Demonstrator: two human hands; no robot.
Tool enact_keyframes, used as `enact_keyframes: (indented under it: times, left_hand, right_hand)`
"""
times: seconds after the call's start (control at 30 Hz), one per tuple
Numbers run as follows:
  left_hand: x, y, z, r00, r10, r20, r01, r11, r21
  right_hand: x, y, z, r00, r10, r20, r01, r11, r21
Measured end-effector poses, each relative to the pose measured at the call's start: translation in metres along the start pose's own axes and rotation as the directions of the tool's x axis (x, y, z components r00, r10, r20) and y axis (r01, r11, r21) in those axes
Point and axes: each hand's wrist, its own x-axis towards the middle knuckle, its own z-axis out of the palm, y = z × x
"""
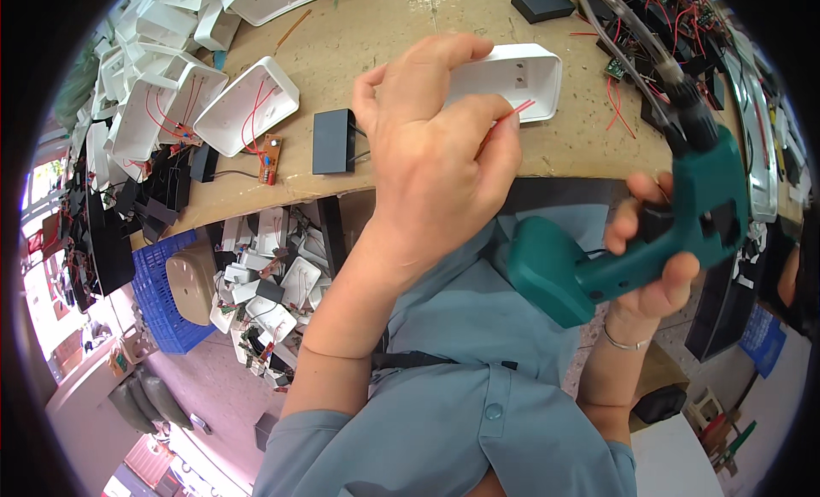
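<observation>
My left hand point(436, 142) is over the front of the bench, its thumb and forefinger pinched on thin red wires point(523, 107). Beneath those fingers lies a white plastic housing point(540, 78), open side up, with small holes in its floor; the hand covers its left end. My right hand point(649, 249) grips the handle of a green cordless drill point(717, 198) off the bench's front edge. The drill's black chuck point(694, 112) points away from me, and its battery base point(547, 275) hangs over my lap. A black box point(333, 141) with a cable sits left of my left hand.
Another white housing point(256, 104) with red wires to a small circuit board point(270, 159) lies to the left. White housings point(162, 23) pile up at the far left. Red wires and boards point(675, 18) heap at the far right. A blue crate point(162, 292) stands below.
</observation>
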Motion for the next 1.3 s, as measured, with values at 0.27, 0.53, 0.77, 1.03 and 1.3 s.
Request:
enact_keyframes:
  times: [0.27, 0.53, 0.77, 1.03, 1.3]
  left_hand:
    - [0.010, 0.008, -0.006, 1.000, 0.030, -0.010, -0.027, 0.978, 0.208]
    - [0.016, 0.006, -0.017, 0.991, -0.091, 0.093, 0.091, 0.996, 0.002]
    - [0.017, -0.012, -0.006, 0.974, -0.159, 0.163, 0.198, 0.944, -0.264]
    - [0.017, 0.003, 0.005, 0.999, -0.045, 0.009, 0.043, 0.982, 0.184]
    - [0.016, -0.001, 0.010, 1.000, -0.007, -0.028, 0.014, 0.967, 0.255]
  right_hand:
    - [-0.059, -0.030, -0.001, 0.988, -0.047, -0.149, -0.020, 0.907, -0.420]
    - [-0.075, -0.035, 0.007, 0.972, -0.068, -0.225, -0.061, 0.853, -0.519]
    - [-0.075, -0.034, 0.004, 0.972, -0.043, -0.231, -0.081, 0.861, -0.503]
    - [-0.074, -0.035, 0.009, 0.974, -0.030, -0.224, -0.091, 0.856, -0.509]
    - [-0.065, -0.033, 0.015, 0.971, -0.009, -0.239, -0.129, 0.821, -0.557]
